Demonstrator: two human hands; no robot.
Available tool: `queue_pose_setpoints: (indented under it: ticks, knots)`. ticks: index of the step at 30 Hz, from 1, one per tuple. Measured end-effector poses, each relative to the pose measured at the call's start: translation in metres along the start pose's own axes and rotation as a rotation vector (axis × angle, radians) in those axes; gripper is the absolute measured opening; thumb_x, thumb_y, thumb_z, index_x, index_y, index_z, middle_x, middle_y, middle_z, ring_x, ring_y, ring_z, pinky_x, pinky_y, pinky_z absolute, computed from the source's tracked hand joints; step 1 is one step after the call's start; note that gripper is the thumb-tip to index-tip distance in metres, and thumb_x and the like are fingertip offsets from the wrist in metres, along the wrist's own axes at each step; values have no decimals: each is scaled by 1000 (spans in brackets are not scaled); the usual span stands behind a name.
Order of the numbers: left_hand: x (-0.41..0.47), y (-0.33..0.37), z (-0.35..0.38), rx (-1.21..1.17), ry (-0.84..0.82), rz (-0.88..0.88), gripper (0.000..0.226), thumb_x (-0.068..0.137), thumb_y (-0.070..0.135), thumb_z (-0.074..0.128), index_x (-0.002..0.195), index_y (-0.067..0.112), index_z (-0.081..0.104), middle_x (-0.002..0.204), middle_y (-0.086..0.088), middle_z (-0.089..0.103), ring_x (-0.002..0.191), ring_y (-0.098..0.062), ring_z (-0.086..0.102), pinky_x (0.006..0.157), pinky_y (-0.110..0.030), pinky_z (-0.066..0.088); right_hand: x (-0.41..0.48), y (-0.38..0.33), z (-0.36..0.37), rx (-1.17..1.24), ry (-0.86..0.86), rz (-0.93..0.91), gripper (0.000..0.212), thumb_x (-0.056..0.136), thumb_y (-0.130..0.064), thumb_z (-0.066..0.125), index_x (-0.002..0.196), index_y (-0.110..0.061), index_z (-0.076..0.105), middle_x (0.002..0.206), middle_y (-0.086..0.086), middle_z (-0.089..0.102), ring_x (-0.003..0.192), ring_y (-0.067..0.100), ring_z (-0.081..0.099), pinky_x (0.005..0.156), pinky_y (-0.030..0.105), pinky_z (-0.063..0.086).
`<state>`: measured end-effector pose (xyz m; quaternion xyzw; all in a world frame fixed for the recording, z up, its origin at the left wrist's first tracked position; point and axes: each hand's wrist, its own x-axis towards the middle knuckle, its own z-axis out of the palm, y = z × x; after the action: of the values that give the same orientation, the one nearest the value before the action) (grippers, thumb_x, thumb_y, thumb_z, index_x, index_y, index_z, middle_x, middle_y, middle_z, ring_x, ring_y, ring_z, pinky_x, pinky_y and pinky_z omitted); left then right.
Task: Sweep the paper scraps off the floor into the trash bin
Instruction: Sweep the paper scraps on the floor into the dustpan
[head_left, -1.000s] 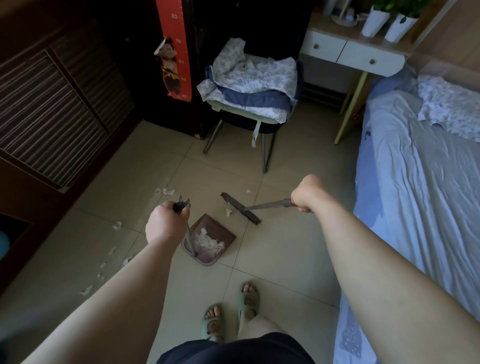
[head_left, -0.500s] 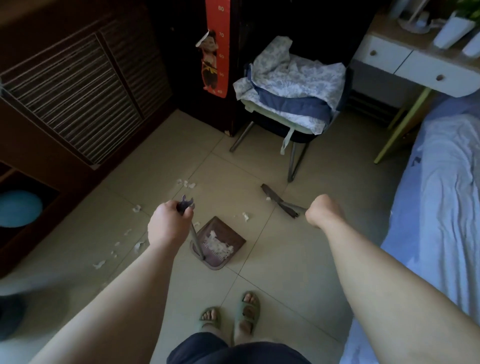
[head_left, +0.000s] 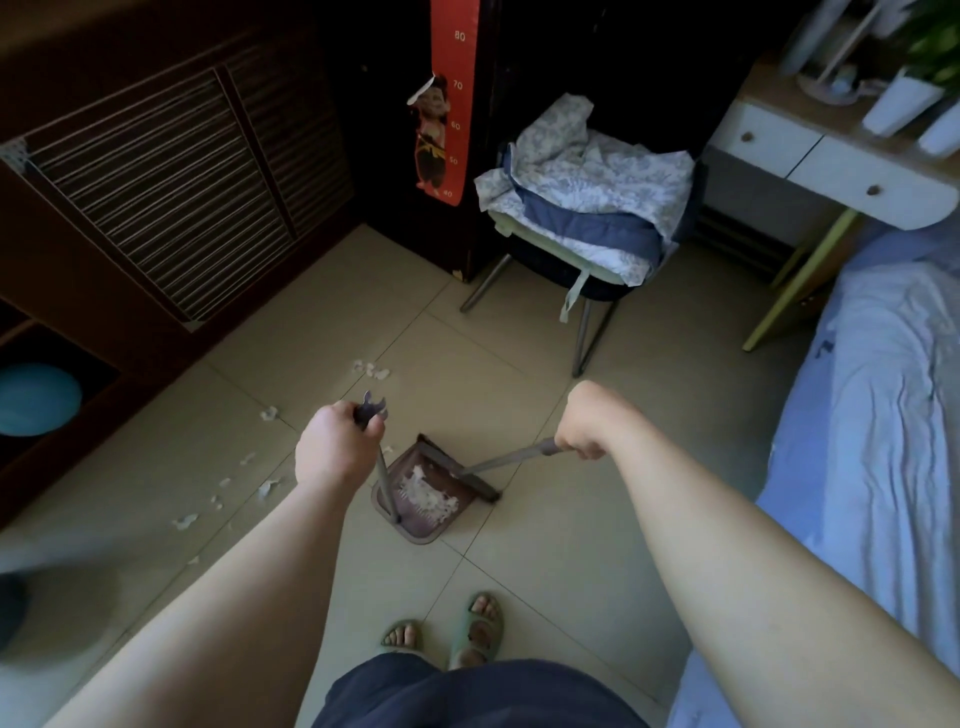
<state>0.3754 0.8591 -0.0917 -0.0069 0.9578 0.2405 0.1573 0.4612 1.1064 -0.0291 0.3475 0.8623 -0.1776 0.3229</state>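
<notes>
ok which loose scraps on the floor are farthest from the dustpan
The scraps strewn near the left edge of the view, around, lie farthest from the dustpan. The cluster ahead of the left hand and the single scrap sit closer.

We are reaching both bare arms forward and down, our left hand (head_left: 336, 453) fisted tight around a handle, knuckles up. Our right hand (head_left: 587, 422) is gripping likewise, and our sandalled feet (head_left: 447, 631) are standing together.
</notes>
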Motion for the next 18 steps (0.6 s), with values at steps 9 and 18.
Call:
queue_pose_setpoints:
  ticks: [9, 18]
  knots:
    - [-20, -18, 2, 20, 3, -27, 22, 92, 33, 55, 82, 14, 58, 73, -5, 59, 70, -28, 56, 59, -27, 37, -29, -14, -39, -163, 245, 18, 38, 70, -42, 79, 67, -17, 52, 78, -1, 66, 71, 21, 61, 49, 22, 34]
    - [-31, -30, 5, 30, 12, -55, 20, 90, 29, 56, 83, 10, 59, 75, -7, 61, 70, -29, 55, 56, -27, 36, -9, 6, 20, -40, 203, 30, 12, 82, -19, 65, 80, -12, 55, 87, 5, 59, 78, 28, 58, 64, 26, 43]
